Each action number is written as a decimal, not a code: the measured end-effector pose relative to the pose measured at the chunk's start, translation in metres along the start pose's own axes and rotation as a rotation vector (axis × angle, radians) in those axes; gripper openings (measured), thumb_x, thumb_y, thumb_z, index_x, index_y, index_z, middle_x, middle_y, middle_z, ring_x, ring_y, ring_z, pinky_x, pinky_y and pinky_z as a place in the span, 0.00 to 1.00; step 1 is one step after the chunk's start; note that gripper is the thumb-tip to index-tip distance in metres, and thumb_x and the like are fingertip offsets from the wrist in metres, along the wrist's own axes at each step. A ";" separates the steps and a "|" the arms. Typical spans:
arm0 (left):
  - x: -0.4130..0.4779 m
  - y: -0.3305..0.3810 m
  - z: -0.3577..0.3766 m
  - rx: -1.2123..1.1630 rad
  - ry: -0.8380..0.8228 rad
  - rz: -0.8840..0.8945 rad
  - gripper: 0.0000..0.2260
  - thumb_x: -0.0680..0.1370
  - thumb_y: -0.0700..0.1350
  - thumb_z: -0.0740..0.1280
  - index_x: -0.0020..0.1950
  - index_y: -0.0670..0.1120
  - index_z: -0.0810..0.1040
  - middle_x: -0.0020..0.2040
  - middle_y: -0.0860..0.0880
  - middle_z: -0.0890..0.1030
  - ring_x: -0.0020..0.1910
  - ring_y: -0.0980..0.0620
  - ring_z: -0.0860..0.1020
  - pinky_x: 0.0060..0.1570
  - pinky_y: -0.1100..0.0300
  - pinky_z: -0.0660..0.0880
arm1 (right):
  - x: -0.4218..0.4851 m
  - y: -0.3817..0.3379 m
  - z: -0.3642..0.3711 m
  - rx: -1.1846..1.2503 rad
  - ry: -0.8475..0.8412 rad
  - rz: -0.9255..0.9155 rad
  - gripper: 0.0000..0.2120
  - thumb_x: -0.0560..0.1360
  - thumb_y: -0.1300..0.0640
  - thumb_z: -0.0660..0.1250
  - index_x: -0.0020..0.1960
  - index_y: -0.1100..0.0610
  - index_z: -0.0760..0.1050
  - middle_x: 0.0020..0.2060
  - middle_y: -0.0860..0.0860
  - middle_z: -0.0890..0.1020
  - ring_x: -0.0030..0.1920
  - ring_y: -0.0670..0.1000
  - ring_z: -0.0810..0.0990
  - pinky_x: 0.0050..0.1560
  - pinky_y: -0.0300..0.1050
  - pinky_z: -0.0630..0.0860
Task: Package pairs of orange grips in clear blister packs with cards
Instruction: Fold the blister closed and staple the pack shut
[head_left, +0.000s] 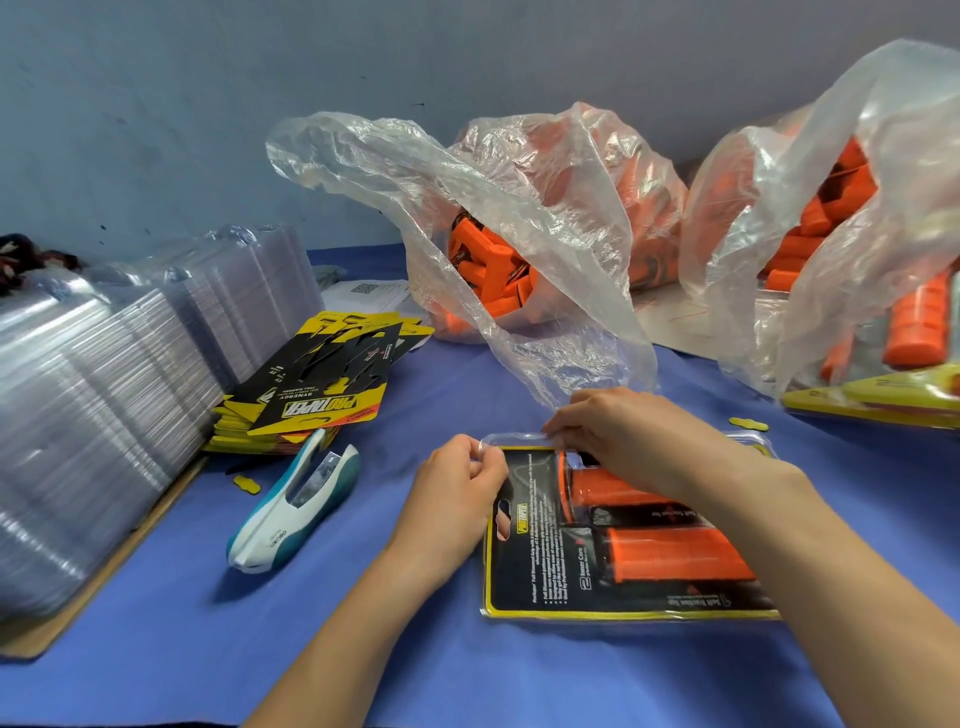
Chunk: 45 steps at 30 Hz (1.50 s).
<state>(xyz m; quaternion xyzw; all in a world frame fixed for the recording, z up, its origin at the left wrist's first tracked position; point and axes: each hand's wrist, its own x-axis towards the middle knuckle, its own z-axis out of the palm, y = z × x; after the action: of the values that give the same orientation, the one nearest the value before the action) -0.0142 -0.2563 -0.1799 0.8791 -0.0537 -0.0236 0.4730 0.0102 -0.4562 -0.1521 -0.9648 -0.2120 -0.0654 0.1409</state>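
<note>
Blister pack (511, 441) lies flat on the blue table cover (363, 623) right in front of you: clear plastic over a black-and-yellow card (535, 571), with two orange grips (675, 556) side by side inside. Your left hand (452, 493) pinches its upper left corner with curled fingers, and your right hand (634, 431) pinches the top edge just beside it. Behind the pack, a clear plastic bag (545, 208) and a second bag (857, 182) at your right both gape open, holding heaps of loose orange grips. At your left sit stacked empty blisters (104, 389), a card pile (311, 384) and a stapler (296, 499).
</note>
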 end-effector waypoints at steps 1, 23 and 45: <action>0.000 0.000 0.000 -0.003 0.000 -0.005 0.13 0.84 0.48 0.58 0.49 0.38 0.71 0.33 0.43 0.84 0.28 0.50 0.81 0.40 0.47 0.77 | 0.000 0.000 -0.001 0.001 0.002 0.000 0.12 0.82 0.51 0.61 0.61 0.44 0.79 0.53 0.43 0.80 0.53 0.47 0.78 0.35 0.34 0.63; 0.003 -0.002 -0.006 -0.237 -0.104 -0.179 0.11 0.83 0.49 0.60 0.47 0.44 0.76 0.30 0.50 0.82 0.26 0.53 0.79 0.30 0.62 0.77 | -0.003 -0.004 -0.005 0.114 -0.052 0.045 0.13 0.83 0.52 0.60 0.62 0.48 0.79 0.51 0.44 0.78 0.56 0.49 0.77 0.51 0.45 0.71; 0.025 -0.001 -0.018 0.005 0.060 -0.113 0.15 0.81 0.48 0.62 0.40 0.41 0.79 0.34 0.41 0.84 0.25 0.55 0.77 0.35 0.59 0.73 | -0.113 -0.051 0.031 -0.380 0.438 -0.294 0.12 0.75 0.61 0.65 0.55 0.52 0.81 0.42 0.50 0.78 0.37 0.54 0.75 0.37 0.49 0.75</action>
<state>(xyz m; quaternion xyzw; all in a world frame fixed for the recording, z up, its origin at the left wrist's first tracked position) 0.0122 -0.2438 -0.1708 0.8823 0.0105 -0.0236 0.4701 -0.1117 -0.4470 -0.1907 -0.8960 -0.2975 -0.3294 -0.0106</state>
